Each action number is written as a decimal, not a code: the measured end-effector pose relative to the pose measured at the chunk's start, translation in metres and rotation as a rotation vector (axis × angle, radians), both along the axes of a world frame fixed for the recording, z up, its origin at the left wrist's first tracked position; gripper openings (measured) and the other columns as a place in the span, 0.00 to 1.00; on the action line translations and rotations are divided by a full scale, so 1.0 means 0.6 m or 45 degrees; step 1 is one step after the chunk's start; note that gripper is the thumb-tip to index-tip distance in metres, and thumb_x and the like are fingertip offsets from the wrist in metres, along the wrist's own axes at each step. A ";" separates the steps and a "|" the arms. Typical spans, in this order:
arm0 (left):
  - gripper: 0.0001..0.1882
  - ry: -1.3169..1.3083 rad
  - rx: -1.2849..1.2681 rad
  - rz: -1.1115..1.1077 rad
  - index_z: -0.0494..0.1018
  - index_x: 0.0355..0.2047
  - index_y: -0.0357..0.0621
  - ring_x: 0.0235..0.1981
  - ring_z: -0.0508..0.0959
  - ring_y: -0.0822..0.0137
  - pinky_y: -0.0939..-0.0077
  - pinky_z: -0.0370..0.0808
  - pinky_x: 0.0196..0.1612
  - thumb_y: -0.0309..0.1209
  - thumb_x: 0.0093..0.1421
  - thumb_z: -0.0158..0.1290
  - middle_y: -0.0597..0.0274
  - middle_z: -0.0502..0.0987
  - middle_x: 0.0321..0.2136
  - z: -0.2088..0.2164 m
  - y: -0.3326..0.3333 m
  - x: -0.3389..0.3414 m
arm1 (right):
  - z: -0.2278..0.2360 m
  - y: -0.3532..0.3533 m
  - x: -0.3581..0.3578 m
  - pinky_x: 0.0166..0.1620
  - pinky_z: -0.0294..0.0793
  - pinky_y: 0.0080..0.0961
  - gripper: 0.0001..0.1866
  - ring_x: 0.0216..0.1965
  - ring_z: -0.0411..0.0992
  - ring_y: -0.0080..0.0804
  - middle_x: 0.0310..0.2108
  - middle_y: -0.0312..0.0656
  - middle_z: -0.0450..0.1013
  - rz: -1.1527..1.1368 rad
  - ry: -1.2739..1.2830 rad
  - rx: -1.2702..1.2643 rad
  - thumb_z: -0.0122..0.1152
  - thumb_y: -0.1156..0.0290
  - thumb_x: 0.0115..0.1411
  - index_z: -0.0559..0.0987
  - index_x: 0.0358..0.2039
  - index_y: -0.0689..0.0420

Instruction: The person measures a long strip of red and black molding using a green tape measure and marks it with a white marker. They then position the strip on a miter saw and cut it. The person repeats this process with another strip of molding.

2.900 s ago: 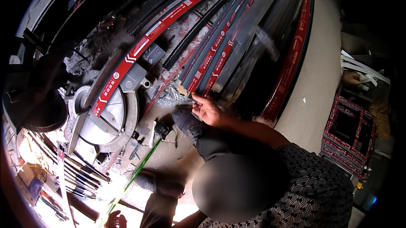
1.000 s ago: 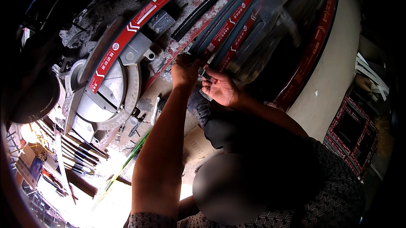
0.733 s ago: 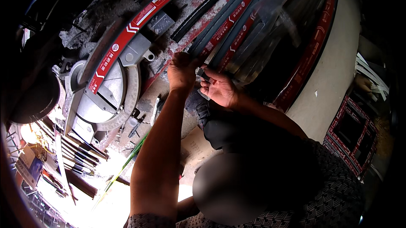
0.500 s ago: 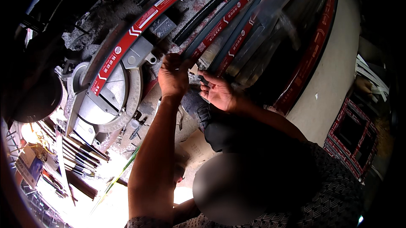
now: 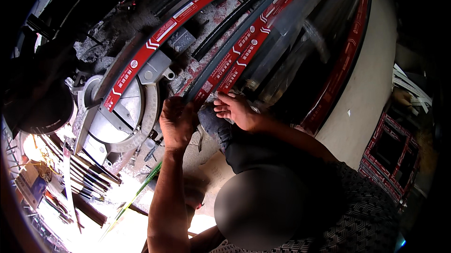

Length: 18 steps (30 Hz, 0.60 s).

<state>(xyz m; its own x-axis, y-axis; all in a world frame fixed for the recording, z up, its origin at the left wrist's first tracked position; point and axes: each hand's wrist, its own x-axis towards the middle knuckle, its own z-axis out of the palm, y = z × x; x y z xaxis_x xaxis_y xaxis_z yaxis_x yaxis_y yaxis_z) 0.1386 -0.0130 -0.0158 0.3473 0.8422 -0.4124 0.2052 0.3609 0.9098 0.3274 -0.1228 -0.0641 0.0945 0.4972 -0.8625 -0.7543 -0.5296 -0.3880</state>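
Observation:
My left hand [image 5: 177,122] is closed around the near end of a long dark grey profile strip [image 5: 234,50] with a red printed face. Its fingertips are partly hidden by the back of the hand. A second red-faced profile strip [image 5: 243,60] lies close along its right side. At the near end of that strip is my right hand [image 5: 238,112], fingers curled and some of them showing in front of the end. The exact grip there is partly hidden. Both strips run away toward the top of the view.
Another red-faced strip [image 5: 155,44] crosses over a round metal saw base [image 5: 120,114] on the left. Black strips and clear-wrapped profiles [image 5: 286,65] lie farther back. Cut dark pieces [image 5: 87,173] and a green-yellow tape [image 5: 141,182] sit lower left. Red-and-black frames [image 5: 390,145] stand at right.
My left hand has drawn its strip end nearer and to the left. The second strip has shifted left beside it, with my right hand moving slightly left and nearer.

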 end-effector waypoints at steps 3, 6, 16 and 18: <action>0.11 0.004 -0.055 0.018 0.74 0.46 0.39 0.39 0.78 0.74 0.77 0.76 0.45 0.23 0.64 0.61 0.66 0.79 0.38 0.019 -0.010 -0.025 | 0.020 0.001 0.003 0.40 0.81 0.30 0.18 0.33 0.80 0.27 0.34 0.39 0.81 0.317 0.023 -0.144 0.60 0.51 0.69 0.80 0.40 0.55; 0.10 -0.158 -0.235 0.107 0.76 0.45 0.40 0.37 0.78 0.74 0.77 0.76 0.44 0.26 0.65 0.63 0.66 0.80 0.36 0.025 -0.030 -0.054 | 0.020 -0.012 0.021 0.46 0.81 0.35 0.19 0.39 0.80 0.31 0.39 0.43 0.82 0.415 0.157 0.000 0.57 0.52 0.71 0.80 0.45 0.56; 0.12 -0.088 -0.648 0.206 0.76 0.44 0.37 0.31 0.80 0.73 0.76 0.79 0.39 0.32 0.66 0.62 0.63 0.80 0.32 0.096 -0.056 -0.143 | 0.079 0.073 0.040 0.66 0.66 0.43 0.23 0.60 0.70 0.39 0.55 0.42 0.73 -0.319 0.469 0.619 0.58 0.55 0.71 0.73 0.60 0.53; 0.13 -0.076 -0.670 0.196 0.76 0.44 0.37 0.31 0.80 0.73 0.76 0.79 0.40 0.33 0.66 0.62 0.63 0.80 0.32 0.111 -0.061 -0.143 | 0.072 0.094 0.047 0.62 0.69 0.42 0.20 0.55 0.72 0.39 0.49 0.41 0.74 -0.375 0.448 0.630 0.61 0.56 0.70 0.75 0.55 0.53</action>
